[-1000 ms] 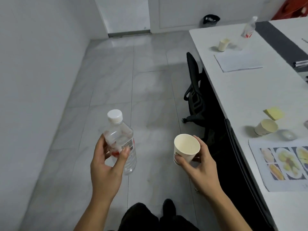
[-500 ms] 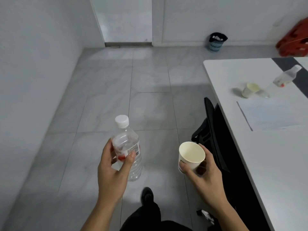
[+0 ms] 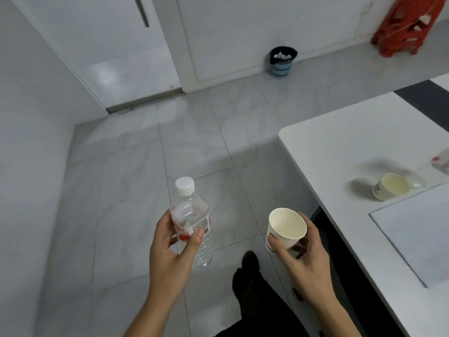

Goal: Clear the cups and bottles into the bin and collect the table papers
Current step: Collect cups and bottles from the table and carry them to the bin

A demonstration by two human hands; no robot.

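My left hand [image 3: 170, 251] grips a clear plastic bottle [image 3: 190, 215] with a white cap and a red label, held upright over the floor. In my right hand [image 3: 305, 261] is an empty white paper cup [image 3: 286, 228], tilted a little towards me. A blue bin with a black liner [image 3: 281, 62] stands against the far wall, with white scraps inside. On the white table [image 3: 340, 152] at right sit another paper cup [image 3: 391, 187], a sheet of paper [image 3: 418, 237], and a second bottle [image 3: 441, 162] cut off by the right edge.
A white door [image 3: 116, 49] is at the back left. Red plastic stools [image 3: 408, 25] stand in the far right corner. Grey floor tiles stretch from me to the bin. My dark trousers and shoe [image 3: 250, 263] show at the bottom.
The view has moved forward along the table and lifted; the bin looks nearer and larger. The chair and the near table items have left the view. Both hands keep their holds.
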